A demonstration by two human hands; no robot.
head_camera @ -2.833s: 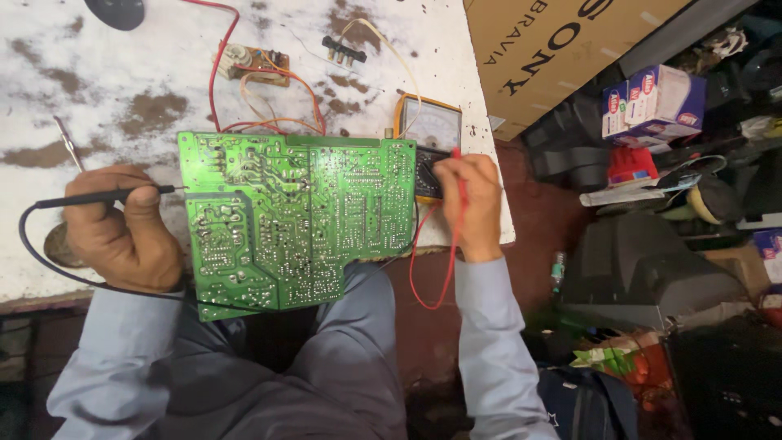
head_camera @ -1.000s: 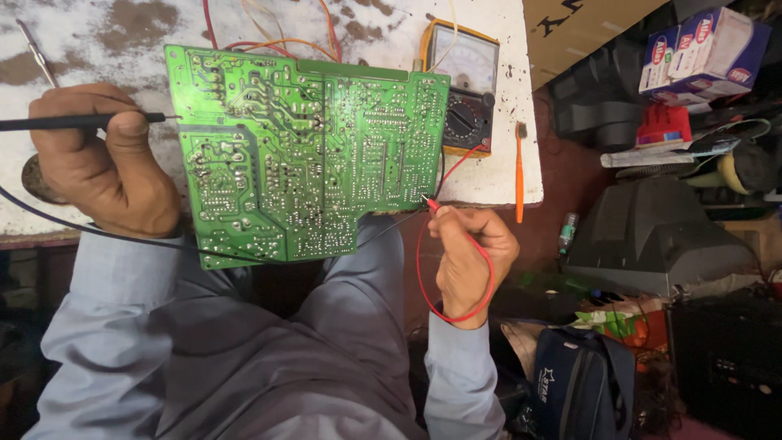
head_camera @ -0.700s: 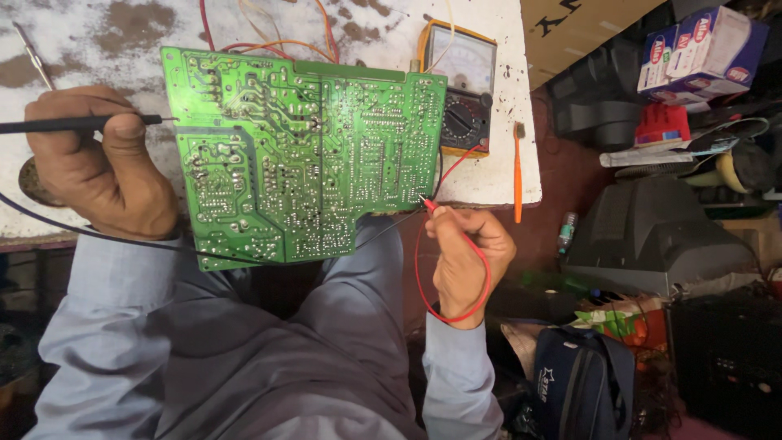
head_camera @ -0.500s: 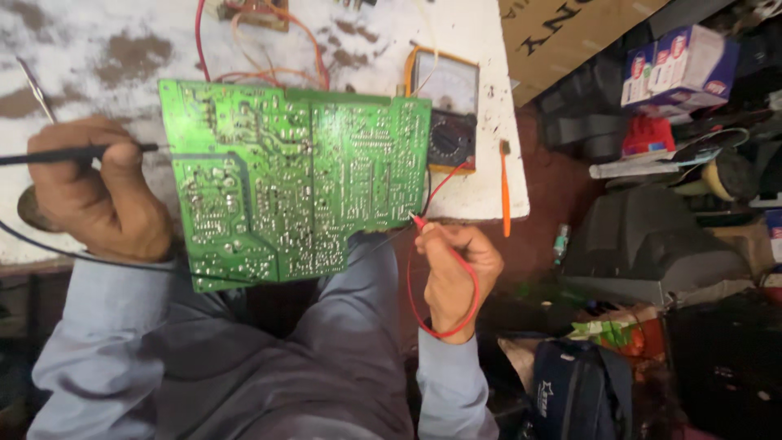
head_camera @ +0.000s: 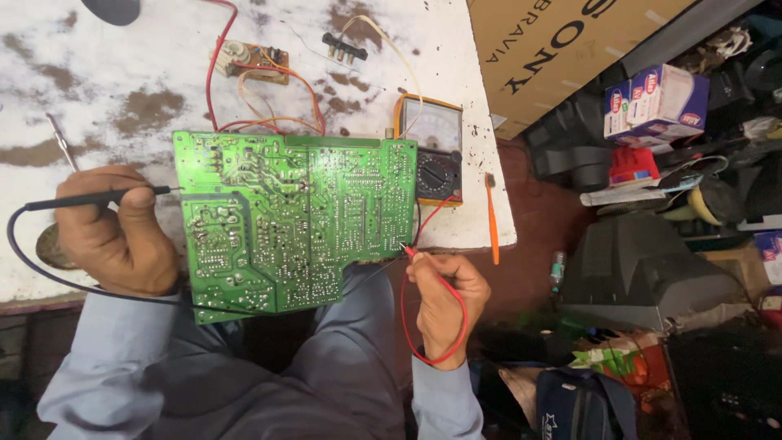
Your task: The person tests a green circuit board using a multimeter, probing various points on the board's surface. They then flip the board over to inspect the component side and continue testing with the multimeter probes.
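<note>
Fingers of the left hand (head_camera: 114, 244) are curled shut around a black probe (head_camera: 90, 197), its tip touching the 9 o'clock edge of the green circuit board (head_camera: 297, 220). This board lies on the white counter (head_camera: 122, 106), overhanging the lap; it looks light, stiff, fragile, best gripped by its edges. At 3 o'clock, the right hand (head_camera: 446, 301) pinches the red probe (head_camera: 411, 254) against the board's corner, below the meter (head_camera: 430, 159).

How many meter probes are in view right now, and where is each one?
2. The black probe is in the left hand, tip at the green circuit board's left edge. The red probe is in the right hand, tip at its right edge.
</note>
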